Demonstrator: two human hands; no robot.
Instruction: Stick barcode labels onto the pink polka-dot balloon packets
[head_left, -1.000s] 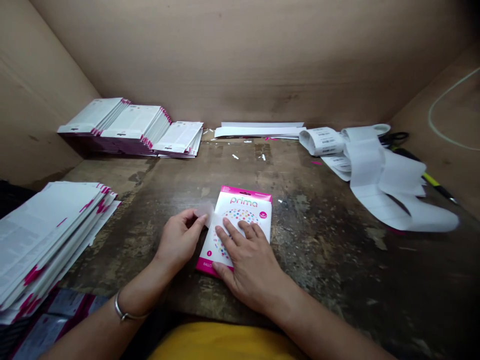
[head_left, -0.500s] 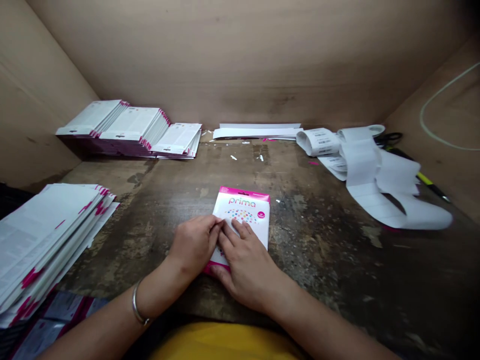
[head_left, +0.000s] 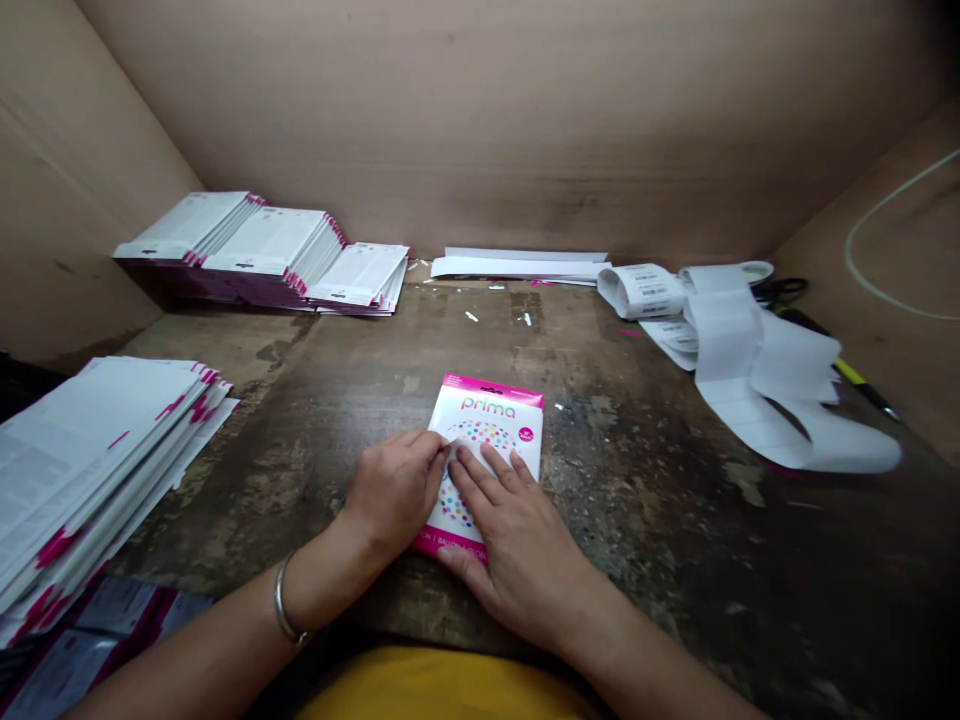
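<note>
1. A worn, stained wooden table sits inside tan cardboard walls on three sides.
2. One pink-and-white "prima" balloon card lies directly under both grips.
3. The right grip is open, pressing flat on it.
4. The left grip is curled, fingertips at the card; any pinch is hidden.
5. Four stacks of printed cards lie left and ahead of the grips; one long strip of labels lies ahead and right.

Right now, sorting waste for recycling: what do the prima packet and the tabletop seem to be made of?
The prima packet looks like glossy printed card, from its sheen and flat lie. The tabletop looks like worn wood or board, dark-stained and scuffed; the grime hides exactly which.
</note>
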